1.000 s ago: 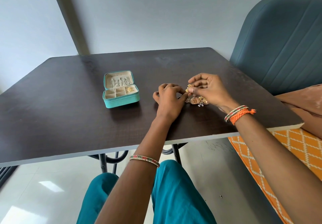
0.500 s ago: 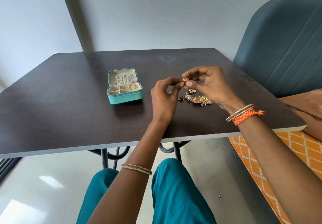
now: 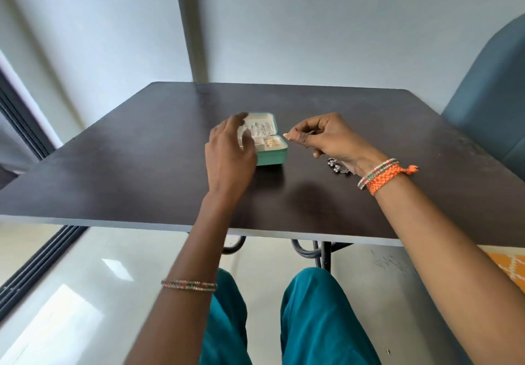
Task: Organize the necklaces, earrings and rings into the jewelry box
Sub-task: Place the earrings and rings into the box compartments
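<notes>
A teal jewelry box [image 3: 272, 156] stands open on the dark table [image 3: 142, 171], its cream lid upright with pieces hung inside and gold pieces in the right compartment. My right hand [image 3: 326, 140] pinches a small gold earring [image 3: 287, 136] just right of the box's edge. My left hand [image 3: 230, 151] hovers over the box's left side, blurred, fingers spread, hiding that part of the box. A small heap of silver jewelry [image 3: 336, 167] lies on the table, partly hidden under my right wrist.
A blue-grey padded chair [image 3: 488, 103] stands at the table's right side. The wall rises behind the far edge. My teal-clad knees [image 3: 312, 322] sit under the near edge, beside the table's metal legs [image 3: 321, 253].
Both hands have moved left from the jewelry heap to the box. The right one carries the gold earring alone; the left let go of it and now spreads over the box.
</notes>
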